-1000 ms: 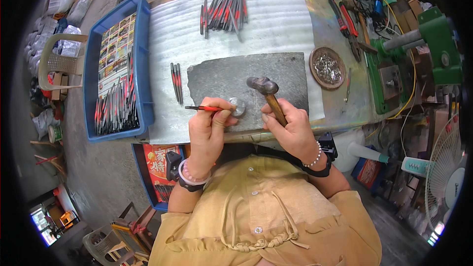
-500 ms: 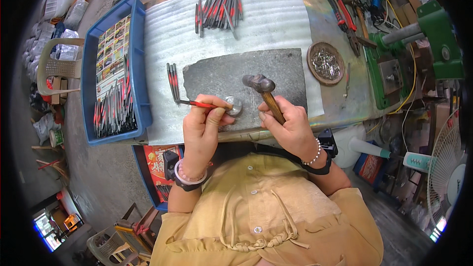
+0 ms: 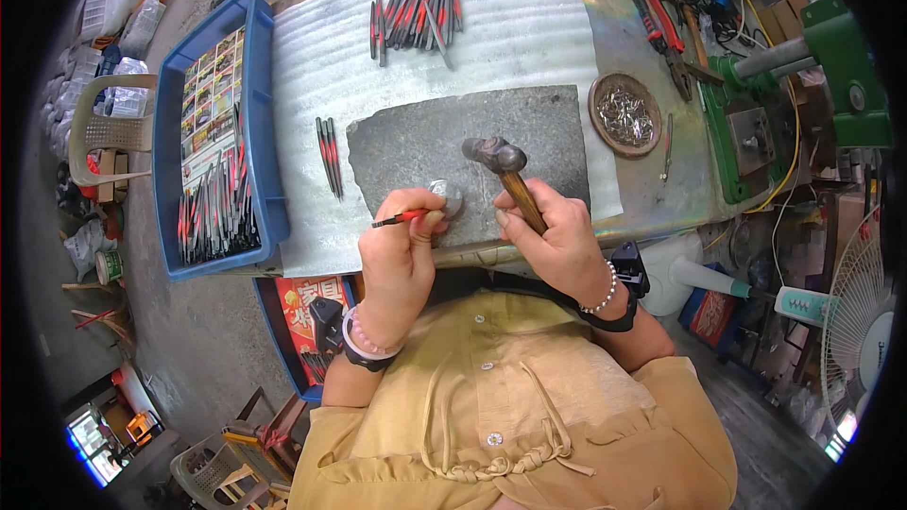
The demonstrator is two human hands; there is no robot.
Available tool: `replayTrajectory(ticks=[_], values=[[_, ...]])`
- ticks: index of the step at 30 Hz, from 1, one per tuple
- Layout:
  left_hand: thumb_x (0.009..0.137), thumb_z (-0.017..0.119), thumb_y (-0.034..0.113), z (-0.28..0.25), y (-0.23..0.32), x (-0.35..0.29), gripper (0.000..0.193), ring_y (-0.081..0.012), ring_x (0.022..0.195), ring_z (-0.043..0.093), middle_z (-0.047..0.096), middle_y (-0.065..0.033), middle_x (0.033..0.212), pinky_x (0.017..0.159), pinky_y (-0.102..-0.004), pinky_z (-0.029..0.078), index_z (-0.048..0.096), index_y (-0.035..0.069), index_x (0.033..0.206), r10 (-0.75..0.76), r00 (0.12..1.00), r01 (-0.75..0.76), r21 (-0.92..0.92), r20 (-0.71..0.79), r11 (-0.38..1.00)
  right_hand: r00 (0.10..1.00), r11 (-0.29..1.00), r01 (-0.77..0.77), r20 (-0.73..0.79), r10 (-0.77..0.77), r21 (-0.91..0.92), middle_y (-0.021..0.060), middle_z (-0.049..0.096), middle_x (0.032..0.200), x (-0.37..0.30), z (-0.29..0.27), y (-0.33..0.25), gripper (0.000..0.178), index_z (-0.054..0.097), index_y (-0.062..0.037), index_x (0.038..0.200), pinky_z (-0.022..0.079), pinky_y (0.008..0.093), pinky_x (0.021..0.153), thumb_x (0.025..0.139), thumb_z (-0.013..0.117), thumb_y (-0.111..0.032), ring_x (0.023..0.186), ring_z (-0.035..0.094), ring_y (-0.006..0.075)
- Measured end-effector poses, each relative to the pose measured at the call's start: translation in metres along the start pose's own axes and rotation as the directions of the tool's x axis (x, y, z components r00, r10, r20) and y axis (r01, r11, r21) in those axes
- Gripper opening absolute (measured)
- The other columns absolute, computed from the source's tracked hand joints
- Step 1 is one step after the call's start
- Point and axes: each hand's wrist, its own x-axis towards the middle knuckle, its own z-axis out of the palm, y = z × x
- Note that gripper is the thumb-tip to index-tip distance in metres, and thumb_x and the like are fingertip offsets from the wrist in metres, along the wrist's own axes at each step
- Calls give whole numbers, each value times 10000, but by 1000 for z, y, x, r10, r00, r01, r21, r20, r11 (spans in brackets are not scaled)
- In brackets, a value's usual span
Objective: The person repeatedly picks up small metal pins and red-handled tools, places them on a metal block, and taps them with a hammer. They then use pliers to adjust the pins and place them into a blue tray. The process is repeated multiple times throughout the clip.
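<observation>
My left hand (image 3: 399, 241) pinches a slim red-and-black rod (image 3: 404, 217), its dark end pointing left. My fingertips cover its other end, beside a small round metal block (image 3: 447, 196) on the grey stone slab (image 3: 406, 142). In my right hand (image 3: 564, 244) is a hammer (image 3: 521, 198), gripped by its wooden handle, with the metal head above the slab and right of the block. A small group of similar rods (image 3: 329, 156) lies left of the slab. A larger bundle of rods (image 3: 416, 17) rests beyond it on white foam sheeting (image 3: 510, 0).
A blue crate (image 3: 272, 146) holding many rods stands at the left. Right of the slab sits a round dish (image 3: 600, 118) of small metal pieces. Red-handled cutters (image 3: 675, 66) and a green machine (image 3: 723, 146) occupy the right side. A fan (image 3: 855, 321) stands lower right.
The rod in my left hand has turned and shifted, so less of it sticks out to the left, away from the small group of rods. The hammer has hardly moved.
</observation>
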Motion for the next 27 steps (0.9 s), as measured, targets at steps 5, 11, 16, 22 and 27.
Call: replayTrajectory(ticks=[5, 11, 16, 22, 27], values=[[985, 521, 25, -4, 1, 2, 64, -125, 728, 664, 654, -76, 864, 654, -240, 538, 573, -8, 1000, -238, 971, 234, -263, 20, 936, 1000, 1000, -2, 3, 2, 17, 222, 673, 807, 0, 0, -1, 193, 602, 23, 1017, 541, 381, 673, 887, 620, -118, 800, 687, 370], [987, 520, 31, -2, 0, 2, 67, -127, 724, 664, 652, -77, 872, 654, -240, 539, 574, -5, 1004, -200, 980, 196, -235, 6, 952, 1000, 1000, -11, 3, 11, -4, 221, 676, 827, 0, -1, -2, 187, 601, 20, 1011, 542, 392, 681, 883, 623, -113, 816, 679, 379], [984, 526, 35, 3, 2, -1, 72, -146, 710, 671, 637, -90, 872, 636, -251, 535, 585, -6, 992, -42, 999, 41, -44, -27, 998, 1000, 1000, -12, 1, 12, 3, 223, 671, 818, 0, -1, -3, 178, 601, 19, 1000, 539, 392, 675, 880, 627, -110, 811, 677, 379], [983, 530, 36, 0, 0, 2, 68, -142, 692, 672, 636, -77, 830, 624, -252, 528, 582, -7, 982, -120, 992, 116, -119, -29, 986, 1000, 1000, -6, 2, 6, -3, 224, 667, 813, 0, -1, -3, 179, 597, 23, 994, 531, 392, 665, 881, 628, -112, 797, 673, 383], [981, 527, 25, -2, -1, 4, 61, -138, 693, 672, 639, -69, 821, 623, -247, 525, 582, -2, 983, -138, 990, 135, -154, -5, 979, 1000, 1000, 10, -17, -10, 11, 223, 663, 799, -1, 0, -2, 175, 596, 22, 985, 529, 398, 663, 882, 627, -116, 795, 666, 392]])
